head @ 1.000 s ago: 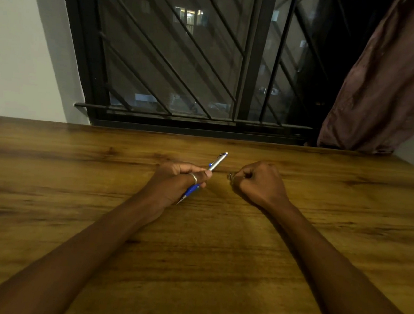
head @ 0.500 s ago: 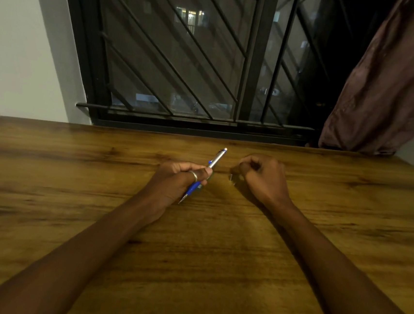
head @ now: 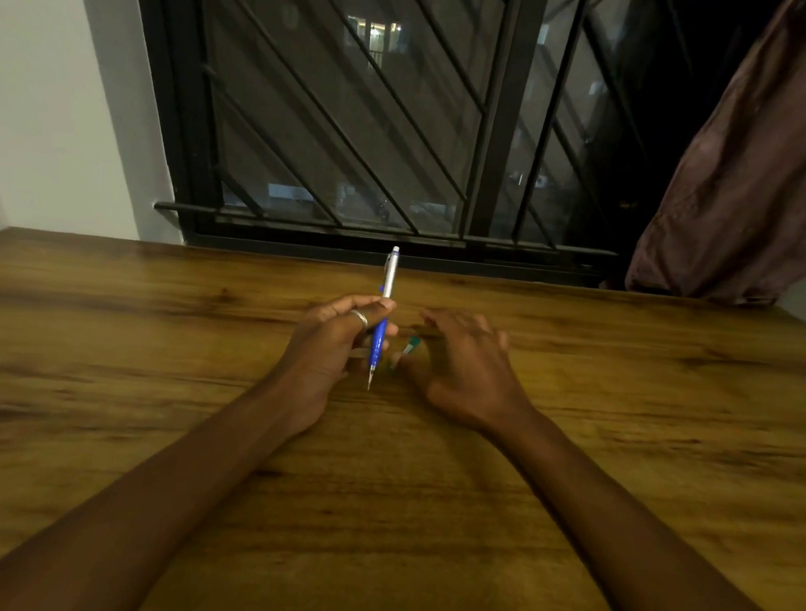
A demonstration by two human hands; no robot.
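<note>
My left hand (head: 333, 343) grips a blue and silver pen (head: 382, 318) and holds it almost upright, its tip pointing down just above the wooden table (head: 370, 524). A ring sits on one finger of that hand. My right hand (head: 460, 360) hovers low over the table just right of the pen, fingers spread and fairly straight. A small piece with a green end (head: 409, 346) lies by my right thumb. Motion blur hides whether the thumb touches it.
The table's far edge meets a dark barred window (head: 384, 121). A brown curtain (head: 767, 182) hangs at the back right, its hem reaching the tabletop. A white wall (head: 42, 98) stands at the left.
My left hand has turned the pen from a slant to nearly upright. My right hand has uncurled from a fist into spread fingers, and the small green-ended piece now shows beside its thumb.
</note>
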